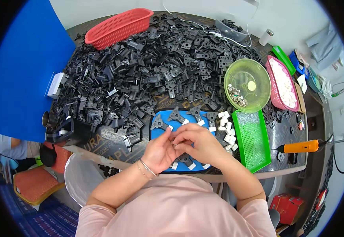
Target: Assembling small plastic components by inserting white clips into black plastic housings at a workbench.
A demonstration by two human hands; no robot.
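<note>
In the head view, the person's left hand [161,152] and right hand [199,143] meet over the near edge of a flat blue rectangular work mat [161,134], which lies at the near edge of the round dark table [282,134]. Both hands are curled, fingertips pinched together on a very small part [174,143] that is almost wholly hidden; its kind, its long axis and which way it points cannot be told. It sits between the two thumbs, just above the mat.

On the mat lie several black plastic bracket pieces with splayed arms [176,115], a row of them along the far edge, each with its stem towards the person and some already bearing a small white plastic block [201,123]. One more bracket [186,160] lies under the hands by the near edge. Loose white blocks [226,128] are heaped at the mat's right edge.

Judged from this, the fitting goes best with the hands kept low over the mat, so a dropped piece lands there and not among the pile, and with the small part squared to its seat before it is pressed.

A great heap of black plastic parts [152,63] covers the far half of the table. To the right stand a green rectangular tray [255,154], a translucent green round bowl [258,75] and a pink oval basket [272,65]; a red basket [118,25] rests at the far left, an orange-handled tool [300,146] at the right edge.
</note>
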